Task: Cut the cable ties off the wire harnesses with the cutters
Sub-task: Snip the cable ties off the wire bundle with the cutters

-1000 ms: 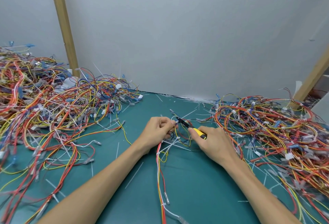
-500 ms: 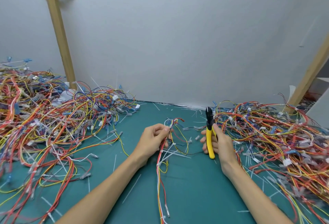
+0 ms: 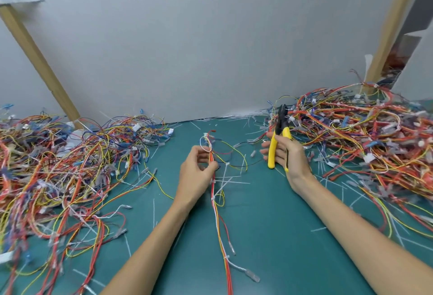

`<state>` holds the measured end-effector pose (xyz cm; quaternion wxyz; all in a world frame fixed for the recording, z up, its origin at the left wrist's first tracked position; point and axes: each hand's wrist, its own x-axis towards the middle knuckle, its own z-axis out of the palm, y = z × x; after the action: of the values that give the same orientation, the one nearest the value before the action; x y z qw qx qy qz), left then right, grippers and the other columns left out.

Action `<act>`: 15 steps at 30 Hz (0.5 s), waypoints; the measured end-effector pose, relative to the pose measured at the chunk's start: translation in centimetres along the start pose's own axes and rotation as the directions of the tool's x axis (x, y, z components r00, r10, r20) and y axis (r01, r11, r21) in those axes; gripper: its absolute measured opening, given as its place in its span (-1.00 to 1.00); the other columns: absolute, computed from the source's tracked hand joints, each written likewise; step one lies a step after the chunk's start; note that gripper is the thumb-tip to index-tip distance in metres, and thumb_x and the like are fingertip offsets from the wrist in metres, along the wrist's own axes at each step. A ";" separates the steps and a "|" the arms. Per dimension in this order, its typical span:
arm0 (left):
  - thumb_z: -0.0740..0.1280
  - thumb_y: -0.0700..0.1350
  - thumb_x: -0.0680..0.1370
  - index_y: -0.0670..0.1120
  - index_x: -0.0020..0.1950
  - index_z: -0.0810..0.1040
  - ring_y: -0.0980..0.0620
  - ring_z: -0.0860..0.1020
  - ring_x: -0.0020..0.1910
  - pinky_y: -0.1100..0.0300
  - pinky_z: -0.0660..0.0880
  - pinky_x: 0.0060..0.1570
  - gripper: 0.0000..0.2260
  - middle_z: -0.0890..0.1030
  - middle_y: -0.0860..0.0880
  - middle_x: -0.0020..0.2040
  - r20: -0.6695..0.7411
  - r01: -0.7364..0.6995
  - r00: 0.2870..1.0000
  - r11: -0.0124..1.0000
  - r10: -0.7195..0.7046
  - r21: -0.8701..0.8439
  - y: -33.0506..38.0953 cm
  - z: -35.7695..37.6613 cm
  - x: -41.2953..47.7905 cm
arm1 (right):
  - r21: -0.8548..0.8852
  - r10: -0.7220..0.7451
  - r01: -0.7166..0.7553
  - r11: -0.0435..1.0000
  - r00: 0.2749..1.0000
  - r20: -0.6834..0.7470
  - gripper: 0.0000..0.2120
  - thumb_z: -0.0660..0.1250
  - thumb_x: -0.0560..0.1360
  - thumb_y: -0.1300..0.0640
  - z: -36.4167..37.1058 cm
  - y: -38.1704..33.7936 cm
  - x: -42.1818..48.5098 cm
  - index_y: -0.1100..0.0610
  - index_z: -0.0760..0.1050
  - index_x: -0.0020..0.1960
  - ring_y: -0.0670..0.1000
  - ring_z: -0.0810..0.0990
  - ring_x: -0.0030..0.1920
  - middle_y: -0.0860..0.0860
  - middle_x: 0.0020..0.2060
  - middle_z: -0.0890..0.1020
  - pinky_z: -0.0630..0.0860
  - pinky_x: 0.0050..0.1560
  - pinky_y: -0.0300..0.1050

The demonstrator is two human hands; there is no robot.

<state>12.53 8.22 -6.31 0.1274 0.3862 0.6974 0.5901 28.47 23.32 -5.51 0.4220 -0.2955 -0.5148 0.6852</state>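
Yellow-handled cutters [image 3: 271,152] upright in right hand [image 3: 289,161], fingers wrapped round handles, black jaws pointing at far wall, touching no wire; jaw gap too small to tell. Left hand [image 3: 196,175] curled round wire harness [image 3: 214,203] near its far end, mid teal mat [image 3: 269,215]; bundle trails toward near edge. White cable ties [image 3: 226,178] stick out just right of that grip.

left hand [image 3: 195,174] — bare | right hand [image 3: 290,160] — bare | forearms [image 3: 150,250] bare to frame edge

Teal mat [image 3: 269,236], grey wall [image 3: 210,48], wood post L [image 3: 35,58]
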 end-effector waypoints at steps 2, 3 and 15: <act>0.37 -0.29 0.40 -0.08 0.06 0.41 0.11 0.52 -0.09 0.26 0.45 -0.11 -0.70 0.50 0.03 0.00 -0.122 -0.106 0.983 0.969 0.136 0.222 -0.2 0.4 -0.2 | -0.032 -0.007 0.007 0.999 1.000 0.011 -0.75 0.22 0.59 0.10 0.0 0.2 0.0 0.23 0.57 0.12 0.05 0.67 -0.21 0.15 -0.16 0.65 0.61 -0.12 -0.04; 0.38 -0.29 0.39 -0.11 0.09 0.39 0.07 0.49 -0.06 0.21 0.43 -0.06 -0.67 0.45 0.01 0.03 -0.161 -0.162 0.963 0.941 0.216 0.296 -0.2 0.6 -0.3 | -0.044 -0.008 0.008 0.999 1.000 0.017 -0.75 0.22 0.60 0.11 0.0 0.2 0.0 0.23 0.57 0.12 0.05 0.66 -0.22 0.15 -0.17 0.65 0.60 -0.11 -0.02; 0.51 -0.14 0.39 0.06 0.02 0.63 -0.03 0.35 0.33 0.08 0.23 0.20 -0.76 0.54 0.11 0.23 0.046 -0.328 0.924 0.728 0.379 0.602 -1.2 0.6 0.0 | -0.067 -0.020 0.023 0.998 0.998 0.053 -0.77 0.20 0.61 0.14 0.0 0.2 0.2 0.22 0.58 0.09 0.07 0.66 -0.24 0.10 -0.22 0.65 0.61 -0.16 -0.05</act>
<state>12.51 8.66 -7.55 -0.1438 0.5080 0.7656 0.3675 28.33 23.46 -5.71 0.4057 -0.2860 -0.5515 0.6704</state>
